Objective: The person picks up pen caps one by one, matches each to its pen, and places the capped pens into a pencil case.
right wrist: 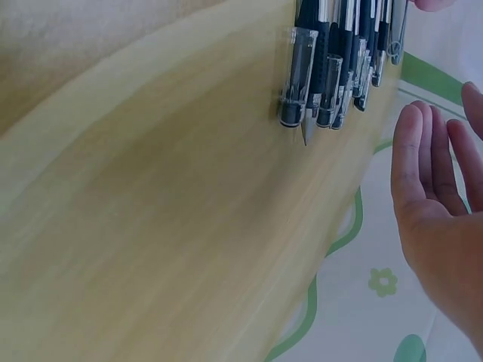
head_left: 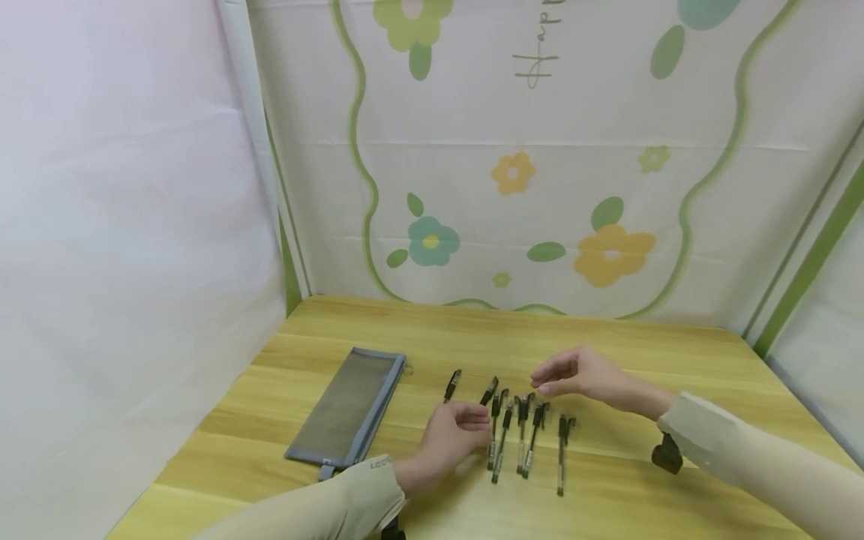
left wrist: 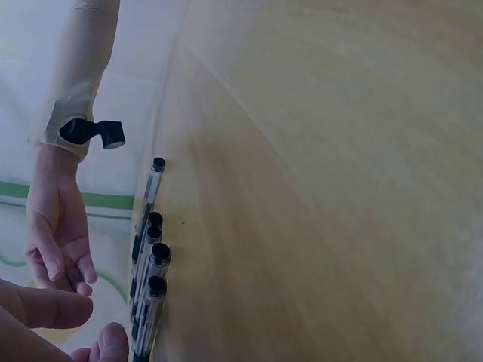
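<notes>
Several black gel pens (head_left: 536, 435) with clear barrels lie roughly side by side on the table. In the right wrist view, a bare pointed tip (right wrist: 306, 136) shows beside a clear cap (right wrist: 298, 79). My left hand (head_left: 454, 439) is low at the left end of the row, fingers loosely bent toward the pens, partly hiding those behind it. Nothing shows between its thumb and fingers in the left wrist view; whether it touches a pen is unclear. My right hand (head_left: 579, 373) hovers just beyond the pens' far ends, fingers relaxed, holding nothing.
A grey mesh zip pouch (head_left: 344, 405) with blue-grey edging lies flat to the left of the left hand. The wood-grain table (head_left: 641, 487) meets a flower-printed cloth backdrop (head_left: 513, 225) at the back. White cloth also hangs at both sides.
</notes>
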